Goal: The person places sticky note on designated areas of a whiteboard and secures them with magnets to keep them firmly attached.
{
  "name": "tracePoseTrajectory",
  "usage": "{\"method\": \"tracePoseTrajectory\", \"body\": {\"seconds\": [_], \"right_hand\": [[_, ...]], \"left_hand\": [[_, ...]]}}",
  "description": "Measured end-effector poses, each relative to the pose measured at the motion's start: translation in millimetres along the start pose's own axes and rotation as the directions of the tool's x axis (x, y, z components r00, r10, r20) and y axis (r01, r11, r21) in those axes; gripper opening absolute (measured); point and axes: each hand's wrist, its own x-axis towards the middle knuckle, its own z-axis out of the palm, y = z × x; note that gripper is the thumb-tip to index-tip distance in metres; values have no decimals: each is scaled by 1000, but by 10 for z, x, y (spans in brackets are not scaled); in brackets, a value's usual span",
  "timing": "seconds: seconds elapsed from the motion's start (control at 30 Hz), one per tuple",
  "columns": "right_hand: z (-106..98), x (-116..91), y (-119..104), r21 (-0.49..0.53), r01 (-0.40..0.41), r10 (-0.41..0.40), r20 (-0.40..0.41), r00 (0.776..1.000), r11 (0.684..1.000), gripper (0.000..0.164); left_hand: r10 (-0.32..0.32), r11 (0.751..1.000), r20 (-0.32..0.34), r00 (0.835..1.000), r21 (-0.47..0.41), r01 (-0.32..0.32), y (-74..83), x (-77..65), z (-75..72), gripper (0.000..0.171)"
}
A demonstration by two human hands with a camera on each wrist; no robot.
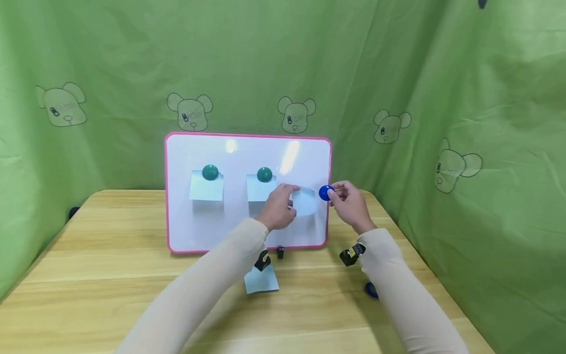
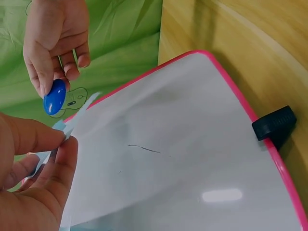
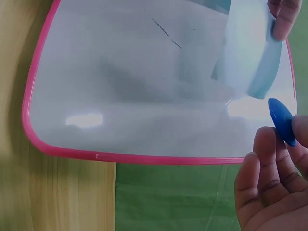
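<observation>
A pink-framed whiteboard [image 1: 239,226] stands upright on the table. My left hand [image 1: 277,207] pinches a light blue paper sheet [image 1: 305,202] by its upper edge in front of the board's right part; in the right wrist view this sheet [image 3: 248,48] curls away from the surface. Just right of it, my right hand [image 1: 352,205] holds a round blue magnet [image 1: 326,192] between thumb and fingers, apart from the paper. Two more sheets [image 1: 206,189] hang on the board, under a green magnet [image 1: 210,172] at left and another green magnet [image 1: 264,174] nearer the middle.
Another blue sheet [image 1: 262,281] lies on the table [image 1: 110,275] below the left wrist. A second blue magnet [image 1: 371,289] rests by the right forearm, partly covered. A black clip-like foot [image 2: 275,125] grips the board's lower edge. Green curtains surround the table.
</observation>
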Motion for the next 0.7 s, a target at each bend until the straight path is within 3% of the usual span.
{"method": "tracePoseTrajectory", "body": {"seconds": [0.4, 0.7], "right_hand": [[102, 39, -68, 39, 0, 1, -24, 1000, 999, 24], [223, 108, -89, 93, -36, 39, -36, 999, 995, 24]], "left_hand": [[-40, 999, -48, 998, -15, 39, 42, 100, 4, 56], [-6, 1000, -107, 994, 18, 8, -2, 235, 18, 53]]}}
